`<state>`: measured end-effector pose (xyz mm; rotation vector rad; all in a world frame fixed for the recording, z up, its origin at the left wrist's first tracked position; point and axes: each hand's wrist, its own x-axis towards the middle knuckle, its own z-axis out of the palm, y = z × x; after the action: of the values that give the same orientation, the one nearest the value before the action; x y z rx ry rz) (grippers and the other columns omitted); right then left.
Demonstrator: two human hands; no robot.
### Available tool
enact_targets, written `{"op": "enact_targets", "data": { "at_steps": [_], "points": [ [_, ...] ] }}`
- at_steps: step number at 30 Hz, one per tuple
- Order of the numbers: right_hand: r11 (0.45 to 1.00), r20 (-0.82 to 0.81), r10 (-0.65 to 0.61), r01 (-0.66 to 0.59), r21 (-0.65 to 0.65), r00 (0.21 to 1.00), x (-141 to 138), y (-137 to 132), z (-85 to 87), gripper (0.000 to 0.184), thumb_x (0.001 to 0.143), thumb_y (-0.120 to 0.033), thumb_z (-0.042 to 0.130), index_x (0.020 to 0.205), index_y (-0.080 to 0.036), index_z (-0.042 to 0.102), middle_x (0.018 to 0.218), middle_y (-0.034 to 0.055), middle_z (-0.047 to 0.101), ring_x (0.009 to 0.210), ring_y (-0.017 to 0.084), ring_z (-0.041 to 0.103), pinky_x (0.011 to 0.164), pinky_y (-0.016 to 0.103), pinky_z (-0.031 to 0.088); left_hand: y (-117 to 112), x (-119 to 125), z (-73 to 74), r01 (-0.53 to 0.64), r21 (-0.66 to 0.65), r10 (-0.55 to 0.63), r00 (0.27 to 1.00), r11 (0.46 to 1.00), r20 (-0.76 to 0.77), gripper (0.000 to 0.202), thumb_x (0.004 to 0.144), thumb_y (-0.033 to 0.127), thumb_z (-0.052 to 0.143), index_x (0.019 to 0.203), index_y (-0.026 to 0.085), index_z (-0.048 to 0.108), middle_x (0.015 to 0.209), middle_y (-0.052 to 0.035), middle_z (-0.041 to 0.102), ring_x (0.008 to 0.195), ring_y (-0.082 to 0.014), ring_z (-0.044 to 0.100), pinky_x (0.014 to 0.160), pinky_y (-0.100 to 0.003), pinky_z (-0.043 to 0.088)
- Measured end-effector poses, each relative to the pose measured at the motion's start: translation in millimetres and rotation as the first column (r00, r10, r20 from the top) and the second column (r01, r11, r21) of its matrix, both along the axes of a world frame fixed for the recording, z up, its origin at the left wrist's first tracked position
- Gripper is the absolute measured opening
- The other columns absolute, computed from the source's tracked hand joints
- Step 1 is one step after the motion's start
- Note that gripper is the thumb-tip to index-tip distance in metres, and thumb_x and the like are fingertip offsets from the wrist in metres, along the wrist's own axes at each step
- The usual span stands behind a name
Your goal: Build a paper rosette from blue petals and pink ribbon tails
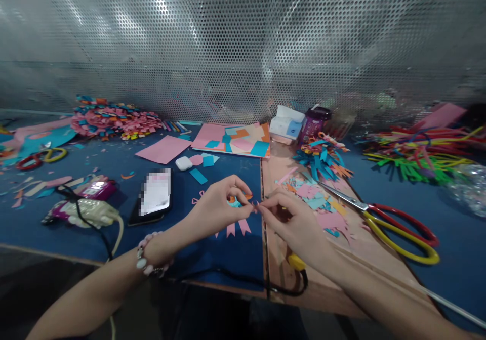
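Observation:
My left hand (222, 203) and my right hand (294, 217) meet fingertip to fingertip over the table's middle seam. Both are closed in a pinch on a small pink paper piece (255, 207); its exact shape is too small to make out. Below and behind my left hand lie pink paper cutouts with notched ends (243, 226), partly covered by the hand. Some orange and blue paper shows through the gap between my left fingers. Right of my right hand, paper scraps (332, 221) are scattered on the bare wood strip.
Large scissors (364, 207) with red and yellow handles lie at right. A phone (155, 196), white earbud case (184, 163) and glue gun (83, 211) with its cord are at left. Coloured paper sheets (167, 149) and fringed strips (322, 158) sit before the perforated metal wall (228, 41).

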<state>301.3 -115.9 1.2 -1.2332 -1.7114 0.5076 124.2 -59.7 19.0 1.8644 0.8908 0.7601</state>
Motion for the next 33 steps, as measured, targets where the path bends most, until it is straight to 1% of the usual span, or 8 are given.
{"op": "enact_targets", "data": {
  "at_steps": [10, 23, 29, 33],
  "points": [
    [1.0, 0.008, -0.006, 0.006, 0.015, 1.0, 0, -1, 0.2, 0.013, 0.084, -0.021, 0.059, 0.071, -0.019, 0.063, 0.063, -0.003, 0.047, 0.055, 0.01, 0.043, 0.049, 0.024, 0.033, -1, 0, 4.3, -0.015, -0.016, 0.015, 1.0, 1.0, -0.015, 0.019, 0.072, 0.017, 0.065, 0.086, 0.018, 0.052, 0.067, 0.0024, 0.066, 0.07, -0.0132, 0.059, 0.086, -0.035, 0.047],
    [1.0, 0.026, 0.0, 0.001, -0.021, 1.0, 0, -1, -2.7, 0.013, 0.084, -0.021, 0.059, 0.072, -0.019, 0.062, 0.065, -0.0027, 0.047, 0.056, 0.01, 0.043, 0.051, 0.025, 0.033, -2, -1, 2.0, -0.011, -0.018, 0.011, 1.0, 1.0, -0.005, 0.018, 0.073, 0.018, 0.065, 0.087, 0.018, 0.054, 0.067, 0.0022, 0.066, 0.068, -0.0134, 0.06, 0.081, -0.033, 0.048],
    [0.999, 0.039, 0.008, -0.006, -0.041, 0.999, 1, -2, 2.0, 0.007, 0.085, -0.023, 0.061, 0.081, -0.02, 0.066, 0.068, -0.002, 0.05, 0.059, 0.011, 0.045, 0.054, 0.025, 0.035, -3, -1, 5.3, -0.003, -0.027, 0.003, 1.0, 1.0, -0.013, 0.017, 0.074, 0.02, 0.066, 0.087, 0.018, 0.054, 0.068, 0.0021, 0.066, 0.069, -0.0136, 0.06, 0.079, -0.032, 0.047],
    [1.0, 0.061, -0.003, 0.005, -0.031, 0.998, 6, -5, 8.4, 0.012, 0.088, -0.028, 0.057, 0.084, -0.02, 0.066, 0.073, 0.0003, 0.054, 0.063, 0.013, 0.048, 0.054, 0.026, 0.037, -3, -2, 8.6, 0.003, -0.07, -0.003, 1.0, 0.998, -0.003, 0.018, 0.073, 0.019, 0.066, 0.087, 0.018, 0.055, 0.069, 0.0021, 0.066, 0.07, -0.0138, 0.061, 0.075, -0.03, 0.046]
  ]
}}
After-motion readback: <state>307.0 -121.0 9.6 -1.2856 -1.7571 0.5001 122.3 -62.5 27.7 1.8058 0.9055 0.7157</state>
